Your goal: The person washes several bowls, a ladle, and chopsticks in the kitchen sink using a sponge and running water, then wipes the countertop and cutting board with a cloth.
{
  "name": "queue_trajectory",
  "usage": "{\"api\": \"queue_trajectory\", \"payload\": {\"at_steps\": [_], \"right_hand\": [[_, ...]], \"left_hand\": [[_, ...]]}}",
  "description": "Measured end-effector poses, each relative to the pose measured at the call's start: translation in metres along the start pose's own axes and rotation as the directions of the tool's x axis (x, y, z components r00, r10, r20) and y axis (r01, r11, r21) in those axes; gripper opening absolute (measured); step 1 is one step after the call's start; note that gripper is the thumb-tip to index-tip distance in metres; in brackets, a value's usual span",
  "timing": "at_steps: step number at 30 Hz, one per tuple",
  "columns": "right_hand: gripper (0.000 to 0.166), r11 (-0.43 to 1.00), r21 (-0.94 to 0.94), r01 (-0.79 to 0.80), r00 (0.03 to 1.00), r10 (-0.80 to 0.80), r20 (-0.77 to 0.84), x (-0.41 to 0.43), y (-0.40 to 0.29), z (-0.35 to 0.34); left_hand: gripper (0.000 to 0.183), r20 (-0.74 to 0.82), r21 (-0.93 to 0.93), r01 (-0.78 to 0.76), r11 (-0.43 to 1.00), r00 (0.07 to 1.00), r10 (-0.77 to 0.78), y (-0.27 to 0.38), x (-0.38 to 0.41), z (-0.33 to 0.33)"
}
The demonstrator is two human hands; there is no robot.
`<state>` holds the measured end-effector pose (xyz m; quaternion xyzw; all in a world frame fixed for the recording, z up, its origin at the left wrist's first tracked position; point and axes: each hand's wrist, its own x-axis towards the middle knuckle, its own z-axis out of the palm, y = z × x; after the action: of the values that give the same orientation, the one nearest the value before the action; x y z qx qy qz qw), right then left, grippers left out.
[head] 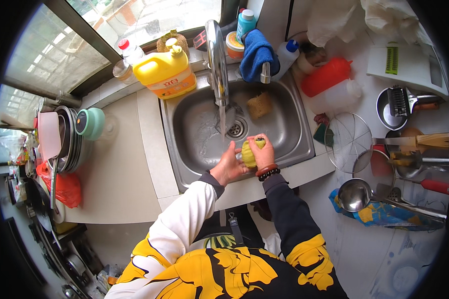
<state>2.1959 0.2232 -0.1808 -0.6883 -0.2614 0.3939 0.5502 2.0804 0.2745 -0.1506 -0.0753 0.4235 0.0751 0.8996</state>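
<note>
My right hand point(262, 151) grips a crumpled yellow scrubbing cloth or pad point(249, 153) over the near side of the sink. A small dark patch shows at its top, between my fingers. Close beside it on the left is my left hand point(230, 164), thumb raised and fingers apart; its fingertips reach the yellow pad's edge. Water point(222, 119) runs from the chrome tap point(217, 56) into the stainless steel sink point(191, 127), left of the drain strainer point(236, 129). A tan sponge-like piece point(259, 105) lies on the basin floor behind the drain.
Behind the sink stand a yellow detergent jug point(166, 73) and a blue cloth point(260, 54). Stacked pans point(69, 138) and a green-lidded container point(89, 123) are at left. On the right hang a wire skimmer point(348, 142), a ladle point(354, 195) and several other utensils.
</note>
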Motion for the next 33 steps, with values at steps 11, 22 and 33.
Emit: {"api": "queue_trajectory", "payload": {"at_steps": [11, 22, 33], "right_hand": [[0.011, 0.966, -0.026, 0.258, 0.962, -0.259, -0.090, 0.004, -0.068, 0.013], [0.019, 0.848, 0.473, -0.238, 0.923, 0.349, -0.162, 0.038, -0.012, -0.002], [0.038, 0.642, 0.589, -0.490, 0.811, 0.583, 0.040, 0.033, 0.014, -0.009]], "left_hand": [[0.020, 0.178, -0.149, -0.282, 0.948, 0.935, 0.306, 0.012, 0.056, 0.037], [0.014, 0.270, 0.819, -0.565, -0.103, 0.221, 0.937, -0.022, 0.070, 0.030], [0.008, 0.563, 0.700, -0.661, -0.271, 0.277, 0.779, -0.034, 0.037, 0.010]]}}
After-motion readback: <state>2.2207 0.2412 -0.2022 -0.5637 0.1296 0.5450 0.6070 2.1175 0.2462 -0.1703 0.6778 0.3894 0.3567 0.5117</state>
